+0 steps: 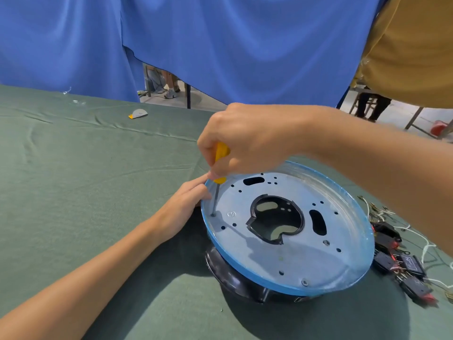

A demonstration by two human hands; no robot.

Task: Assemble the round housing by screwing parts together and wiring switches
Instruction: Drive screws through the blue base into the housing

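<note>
The round housing (294, 261), a grey metal plate with a blue rim over a black base, sits right of centre on a table draped in wrinkled green cloth (85, 180). A tangle of black rocker switches (402, 261) and white wires (427, 249) lies just beside it. The right hand (245, 141) wraps around the yellow handle of a screwdriver (221, 153) whose tip meets the plate near its left edge, while the left hand (181, 212) lays nearly straight fingers against the rim there. A blue curtain (220, 45) hangs behind the table, with pale floor (392, 114) showing through gaps.
</note>
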